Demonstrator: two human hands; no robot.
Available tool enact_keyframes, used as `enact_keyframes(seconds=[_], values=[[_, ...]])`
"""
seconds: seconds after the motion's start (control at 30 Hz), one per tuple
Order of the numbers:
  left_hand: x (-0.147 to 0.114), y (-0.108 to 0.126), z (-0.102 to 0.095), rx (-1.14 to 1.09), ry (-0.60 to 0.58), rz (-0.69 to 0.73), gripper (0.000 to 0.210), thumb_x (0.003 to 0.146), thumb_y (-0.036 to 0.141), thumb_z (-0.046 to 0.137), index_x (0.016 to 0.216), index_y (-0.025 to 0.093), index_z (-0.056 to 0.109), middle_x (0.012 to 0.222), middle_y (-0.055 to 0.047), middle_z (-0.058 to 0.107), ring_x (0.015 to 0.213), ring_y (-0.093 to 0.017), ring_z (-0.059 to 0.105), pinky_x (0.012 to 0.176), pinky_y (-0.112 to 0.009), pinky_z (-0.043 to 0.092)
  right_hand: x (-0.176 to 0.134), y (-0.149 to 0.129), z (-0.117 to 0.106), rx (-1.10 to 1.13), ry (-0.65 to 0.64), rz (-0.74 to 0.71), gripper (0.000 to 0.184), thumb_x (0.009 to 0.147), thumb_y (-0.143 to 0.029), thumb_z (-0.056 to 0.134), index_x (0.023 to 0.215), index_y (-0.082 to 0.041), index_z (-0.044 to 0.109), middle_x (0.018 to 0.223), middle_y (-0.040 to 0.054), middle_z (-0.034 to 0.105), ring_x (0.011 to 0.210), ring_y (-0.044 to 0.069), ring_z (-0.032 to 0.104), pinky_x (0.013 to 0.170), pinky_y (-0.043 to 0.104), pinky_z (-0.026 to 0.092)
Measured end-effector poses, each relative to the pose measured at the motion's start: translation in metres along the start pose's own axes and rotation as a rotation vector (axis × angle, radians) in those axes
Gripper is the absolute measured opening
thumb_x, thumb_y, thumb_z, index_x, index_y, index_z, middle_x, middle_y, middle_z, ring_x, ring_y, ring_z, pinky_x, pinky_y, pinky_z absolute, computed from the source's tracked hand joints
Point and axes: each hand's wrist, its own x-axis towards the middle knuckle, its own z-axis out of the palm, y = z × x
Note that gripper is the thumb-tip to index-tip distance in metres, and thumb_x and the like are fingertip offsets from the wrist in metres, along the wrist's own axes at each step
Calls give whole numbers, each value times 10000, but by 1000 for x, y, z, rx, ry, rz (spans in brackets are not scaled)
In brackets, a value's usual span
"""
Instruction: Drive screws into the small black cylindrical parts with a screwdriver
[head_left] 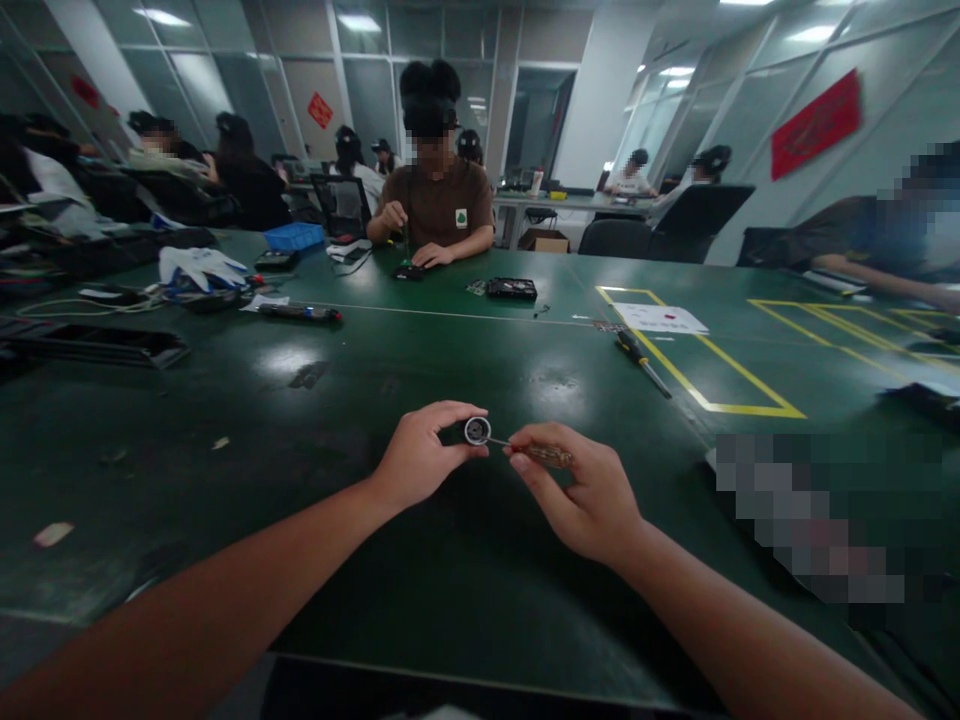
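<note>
My left hand (424, 455) is closed around a small dark cylindrical part (477, 431) with a pale rim, its round open end turned towards me. Inside that end some detail shows, too small to make out. In my right hand (589, 490) is a screwdriver (546, 454) with a translucent amber handle, pinched between thumb and fingers. Its thin metal shaft points left, and the tip is at the rim or just inside the cylindrical part; I cannot tell which. Both hands are above the green table (420, 610), near its front edge.
A yellow-and-black screwdriver (634, 348) lies right of centre, near a white paper (664, 318) and yellow tape. Further back are a black device (511, 288), a pen-like tool (298, 312), white gloves (201, 270) and a blue tray (293, 237). A person (435, 200) works opposite.
</note>
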Motion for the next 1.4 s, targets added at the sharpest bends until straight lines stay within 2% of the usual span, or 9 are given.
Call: enact_keyframes(seconds=[0.2, 0.47, 0.7, 0.8, 0.97, 1.13, 1.4], values=[[0, -4, 1, -12, 6, -1, 351, 753, 171, 857, 1085, 222, 755, 1086, -30, 768, 1028, -207, 709, 955, -353, 536, 0, 1, 1, -9, -39, -95, 144, 956, -183, 619, 1090, -218, 661, 914, 40, 735, 784, 165, 698, 707, 281, 535], [3, -3, 0, 20, 18, -19, 330, 743, 134, 849, 1043, 206, 733, 1049, -30, 749, 992, -199, 699, 902, -347, 532, -2, 3, 3, 30, -109, -125, 202, 950, -148, 620, 1133, -201, 687, 891, 44, 726, 763, 160, 674, 701, 282, 520], [4, -1, 0, 68, 32, -19, 258, 741, 191, 868, 938, 197, 701, 972, -11, 715, 912, -182, 673, 817, -318, 506, -2, 2, 6, 186, -131, 18, 217, 968, -210, 619, 1174, -236, 682, 940, 28, 748, 808, 155, 713, 728, 272, 543], [4, -3, -2, 76, 30, -1, 274, 732, 203, 880, 932, 201, 694, 948, -4, 705, 894, -178, 666, 799, -315, 498, -2, 3, 5, 168, -102, 53, 233, 989, -225, 587, 1206, -242, 669, 973, 25, 769, 849, 163, 736, 764, 278, 551], [2, -2, -1, 86, 7, 30, 317, 705, 180, 897, 959, 207, 709, 965, -3, 714, 909, -181, 677, 809, -319, 506, 1, 2, 1, -15, -17, 34, 183, 974, -208, 602, 1126, -216, 703, 981, 44, 764, 856, 169, 731, 768, 276, 542], [2, -3, 1, 58, -17, 64, 361, 700, 154, 896, 1021, 219, 744, 1009, -14, 753, 949, -192, 704, 874, -342, 536, 2, -1, 0, -67, 14, 3, 145, 959, -182, 601, 1056, -216, 704, 909, 31, 739, 779, 159, 707, 705, 270, 531], [2, -4, -2, 54, -71, 65, 408, 817, 150, 805, 1208, 230, 723, 1189, -40, 738, 1108, -200, 684, 1015, -367, 525, 2, 0, -1, -135, 23, -10, 133, 965, -196, 589, 1047, -188, 694, 909, 51, 726, 800, 178, 698, 731, 290, 527]])
